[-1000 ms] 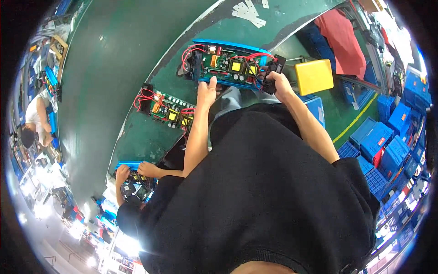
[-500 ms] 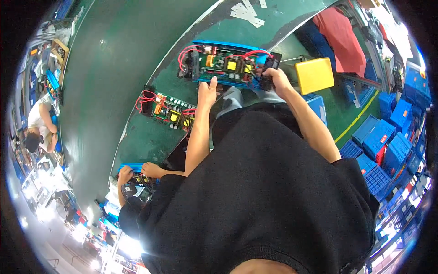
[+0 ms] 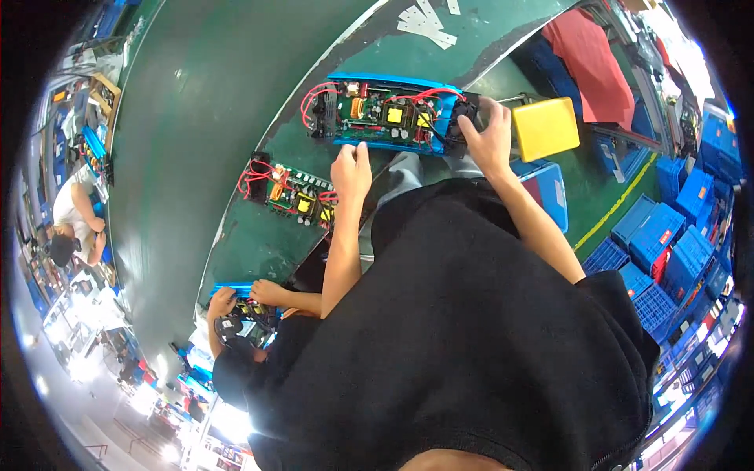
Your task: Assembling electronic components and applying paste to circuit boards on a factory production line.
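Observation:
An electronic unit in an open blue metal housing [image 3: 377, 146] lies on the green bench in front of me, its circuit board [image 3: 373, 114] exposed. Red wires loop out at its left end beside a black end panel [image 3: 320, 114]. Another black end panel [image 3: 463, 118] sits at the right end. My left hand [image 3: 351, 169] is at the housing's near wall, thumb and forefinger stretched out, holding nothing I can see. By the right end panel is my right hand [image 3: 491, 140], thumb and slightly blurred fingers spread apart; the thumb appears to touch the panel.
A bare circuit board [image 3: 301, 202] with red wires lies to the left. Farther along, a co-worker's hands [image 3: 267, 293] are on another blue unit. A yellow bin [image 3: 544, 129] stands right of my unit, blue crates [image 3: 652, 235] farther right. White strips [image 3: 426, 23] lie at the far side.
The unit has settled slightly lower and left in view. My left fingers have come away from its near wall, and my right fingers have loosened and spread at the end panel.

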The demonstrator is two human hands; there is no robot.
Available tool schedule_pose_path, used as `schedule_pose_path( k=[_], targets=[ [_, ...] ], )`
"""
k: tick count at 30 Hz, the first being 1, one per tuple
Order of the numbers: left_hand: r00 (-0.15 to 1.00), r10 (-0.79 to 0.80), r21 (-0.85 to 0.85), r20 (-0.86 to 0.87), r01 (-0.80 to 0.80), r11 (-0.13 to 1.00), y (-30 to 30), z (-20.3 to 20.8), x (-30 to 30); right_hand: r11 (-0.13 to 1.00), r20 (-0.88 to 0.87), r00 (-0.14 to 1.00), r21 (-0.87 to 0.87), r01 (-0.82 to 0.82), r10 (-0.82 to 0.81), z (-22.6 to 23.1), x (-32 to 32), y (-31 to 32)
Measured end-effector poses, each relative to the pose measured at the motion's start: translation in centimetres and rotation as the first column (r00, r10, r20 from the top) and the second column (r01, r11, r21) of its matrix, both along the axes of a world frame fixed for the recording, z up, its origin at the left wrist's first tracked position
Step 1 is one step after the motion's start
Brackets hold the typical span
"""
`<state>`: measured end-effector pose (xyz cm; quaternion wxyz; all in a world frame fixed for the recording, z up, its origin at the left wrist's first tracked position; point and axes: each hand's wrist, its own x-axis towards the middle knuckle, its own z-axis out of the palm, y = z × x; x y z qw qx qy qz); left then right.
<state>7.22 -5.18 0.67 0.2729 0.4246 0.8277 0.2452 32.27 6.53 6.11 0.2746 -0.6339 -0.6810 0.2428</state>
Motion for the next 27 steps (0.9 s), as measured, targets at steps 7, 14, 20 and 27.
schedule_pose_path(
  k=[7,14,20,27],
  targets=[
    [0.754,-0.396,0.162,-0.525,0.545,0.823,8.9,5.5,1.0,0.922,0.229,0.904,0.058,-0.383,0.361,1.1,-0.5,5.4],
    [0.913,0.039,0.264,-0.406,0.076,0.962,7.3,3.7,0.8,0.935,0.090,0.931,-0.062,-0.349,0.354,-1.0,1.0,7.8],
    [0.589,0.142,-0.093,0.796,-0.113,0.989,6.0,-3.3,6.4,0.613,-0.722,0.509,-0.681,-0.401,-0.468,-6.8,9.5,10.3],
    [0.202,0.455,-0.309,0.867,-0.498,0.811,6.4,-4.5,8.6,0.224,-0.414,0.227,-0.790,-0.571,-0.882,-8.0,5.4,7.1]
  ],
)
